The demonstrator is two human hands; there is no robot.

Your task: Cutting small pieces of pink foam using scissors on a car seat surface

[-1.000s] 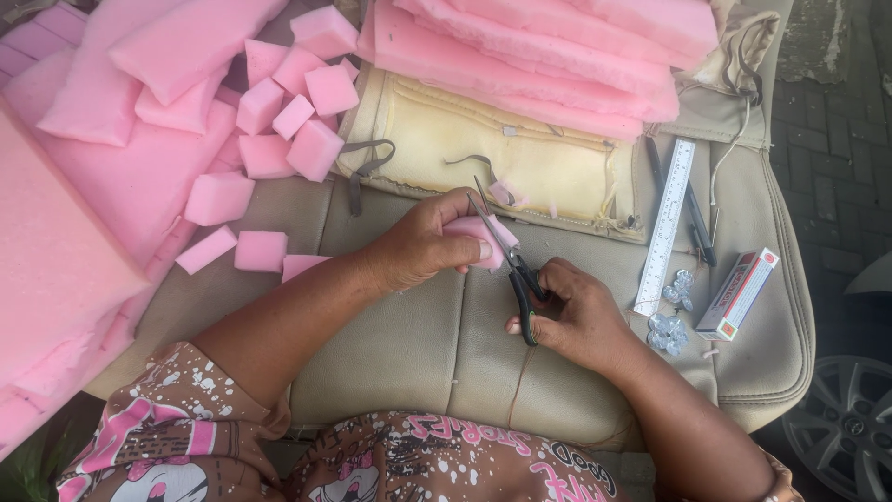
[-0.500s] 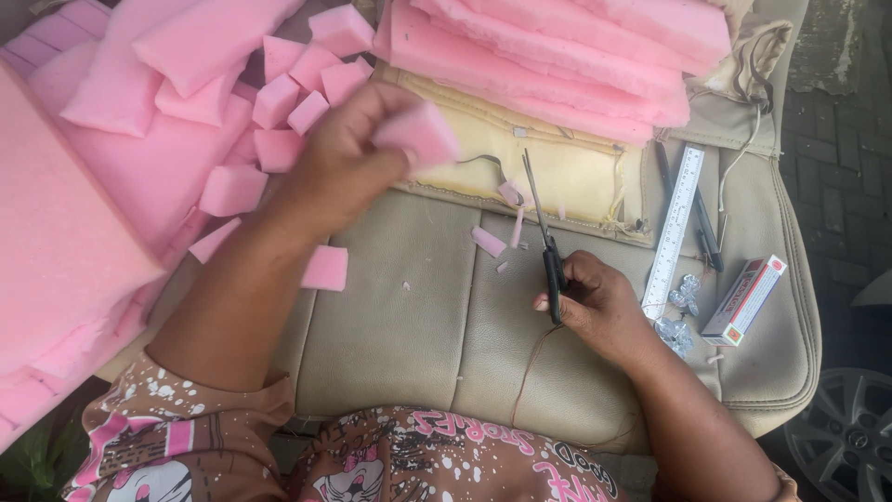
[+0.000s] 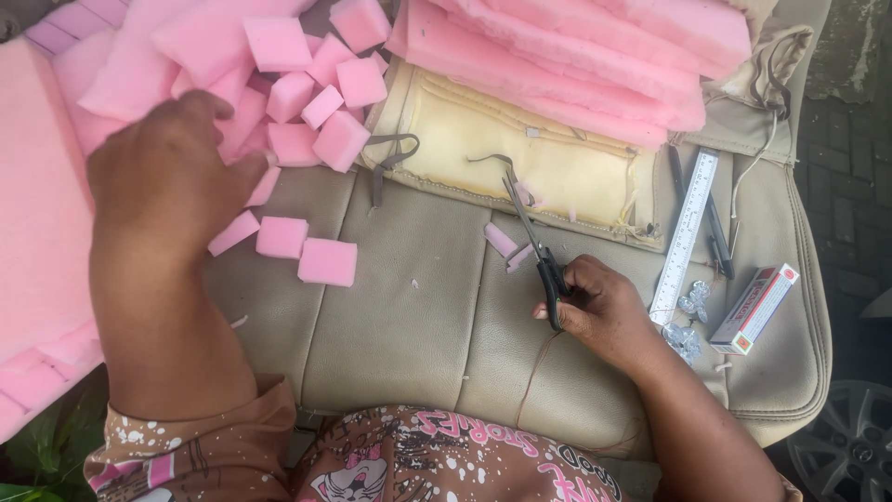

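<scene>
- Head view, left side: left hand point(image 3: 163, 177) palm-down over the heap of pink foam cubes point(image 3: 316, 102), fingers spread and touching them; underside hidden, so cannot tell whether a cube is gripped.
- Beside that hand, on the beige seat cushion point(image 3: 400, 307): three loose cubes point(image 3: 327, 262) lying flat, just apart from the heap.
- Further left: a thick pink foam slab point(image 3: 37, 232) along the edge.
- Head view, middle: right hand point(image 3: 604, 311) clamped around the handles of the black scissors point(image 3: 534, 246), blades together, tips pointing away toward the pale yellow cover panel point(image 3: 557, 177).
- Near the blades: small pink offcuts point(image 3: 502, 240) on the cushion.
- Head view, top: stacked pink foam sheets point(image 3: 576, 56) over the panel.
- Head view, right: white ruler point(image 3: 685, 237), dark pens point(image 3: 715, 232), crumpled foil bits point(image 3: 688, 321) and a small red-and-white box point(image 3: 754, 309), all untouched.
- Judged as a pause between cuts: scissors idle, no foam at the blades, left hand busy at the heap.
- For another cut, probably: foam brought within reach of the blades, held steady by the left hand, blades opened first.
</scene>
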